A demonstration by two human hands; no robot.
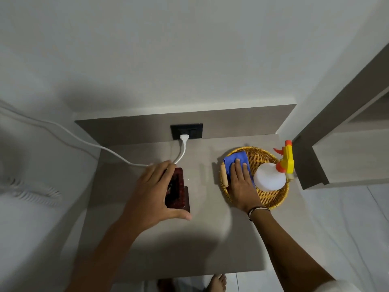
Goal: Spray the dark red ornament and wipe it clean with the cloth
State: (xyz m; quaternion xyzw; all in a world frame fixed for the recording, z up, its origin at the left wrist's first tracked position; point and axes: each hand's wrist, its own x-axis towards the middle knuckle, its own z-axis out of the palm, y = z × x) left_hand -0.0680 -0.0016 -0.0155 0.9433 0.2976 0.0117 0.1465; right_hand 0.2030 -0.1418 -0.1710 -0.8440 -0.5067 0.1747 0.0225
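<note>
The dark red ornament [176,189] stands on the grey bedside table [160,239], left of centre. My left hand [151,194] wraps around it from the left, fingers behind and thumb in front. A blue cloth [233,158] lies in the left part of a round wicker basket [271,202]. My right hand [242,184] lies flat on the cloth with fingers spread. A white spray bottle [270,175] with a yellow and orange trigger head [286,154] lies in the basket, just right of that hand.
A black wall socket [195,131] holds a white plug [184,139], whose cable [88,142] runs left across the table's back edge. A bed with white sheets [27,207] is at the left. A grey shelf unit [341,148] stands at the right. Bare feet show below.
</note>
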